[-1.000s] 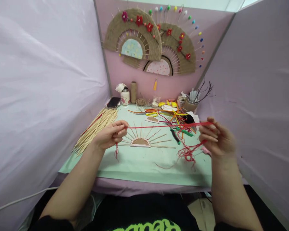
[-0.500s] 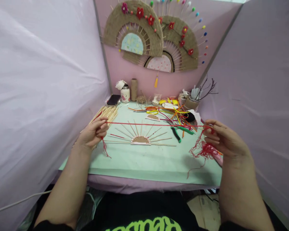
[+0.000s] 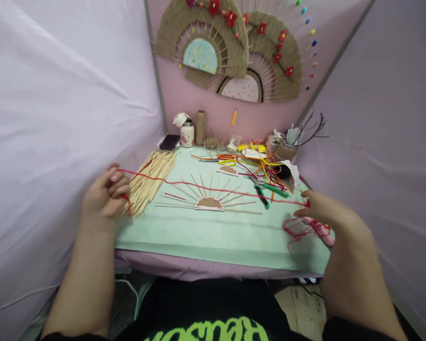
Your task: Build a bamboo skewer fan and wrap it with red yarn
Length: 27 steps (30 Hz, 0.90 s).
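A length of red thread (image 3: 206, 185) stretches across the table between my two hands, sagging a little. My left hand (image 3: 108, 192) is closed on one end, and a short tail hangs below its fingers. At the right, my right hand (image 3: 328, 208) pinches the thread between thumb and fingers, with a loose red tangle (image 3: 300, 227) under it. Below the thread lies a half-round cardboard piece (image 3: 209, 203) with thin sticks fanning out from it; one stick at its left is partly red.
Many loose thin sticks (image 3: 152, 180) lie at the left. Green-handled pliers (image 3: 262, 196), yellow-handled scissors (image 3: 227, 162), coloured pipe cleaners (image 3: 266, 166) and a smaller cardboard half-round (image 3: 228, 170) lie behind. A phone (image 3: 169, 141), a bottle (image 3: 187, 134) and a twine roll (image 3: 200, 128) stand at the back.
My left hand has moved left and my right hand slightly down and right, drawing the thread longer between them. The thread has gone from taut to slightly slack, and the hanging tangle has shrunk.
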Each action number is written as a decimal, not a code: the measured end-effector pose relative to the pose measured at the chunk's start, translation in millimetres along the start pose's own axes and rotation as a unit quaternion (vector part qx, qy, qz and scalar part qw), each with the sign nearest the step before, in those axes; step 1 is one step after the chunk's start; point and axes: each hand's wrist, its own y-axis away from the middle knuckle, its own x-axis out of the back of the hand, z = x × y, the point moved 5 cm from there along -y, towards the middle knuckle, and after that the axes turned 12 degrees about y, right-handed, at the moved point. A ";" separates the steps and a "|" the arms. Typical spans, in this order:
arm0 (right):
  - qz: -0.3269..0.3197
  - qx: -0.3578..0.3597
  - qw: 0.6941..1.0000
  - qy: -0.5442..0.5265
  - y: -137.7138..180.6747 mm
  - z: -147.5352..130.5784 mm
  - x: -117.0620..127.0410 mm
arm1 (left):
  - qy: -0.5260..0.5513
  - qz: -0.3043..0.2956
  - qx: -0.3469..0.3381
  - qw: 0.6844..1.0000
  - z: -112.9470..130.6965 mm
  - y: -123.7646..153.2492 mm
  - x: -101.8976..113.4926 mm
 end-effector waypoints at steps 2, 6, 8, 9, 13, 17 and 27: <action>0.031 0.106 0.994 -0.011 9.4 -20.7 7.1 | -0.052 -0.007 0.059 0.997 -29.5 6.2 -8.2; 0.089 0.371 0.899 -0.214 51.3 -109.4 27.1 | -0.126 -0.106 0.262 0.951 -107.7 31.7 -40.6; 0.059 0.444 0.820 -0.357 66.1 -160.1 28.3 | -0.122 -0.149 0.316 0.929 -133.6 44.7 -55.7; 0.031 0.471 0.770 -0.429 70.3 -183.4 26.2 | -0.120 -0.162 0.330 0.922 -141.3 49.3 -60.9; -0.167 0.464 0.665 -0.561 69.3 -240.2 -1.1 | -0.138 -0.179 0.337 0.914 -145.1 53.1 -60.0; -0.175 0.358 0.723 -0.564 54.1 -222.7 -16.3 | -0.210 -0.181 0.313 0.908 -136.9 46.2 -31.0; -0.043 0.244 0.605 -0.757 32.6 -167.1 10.9 | -0.309 -0.163 0.352 0.868 -146.4 49.9 15.1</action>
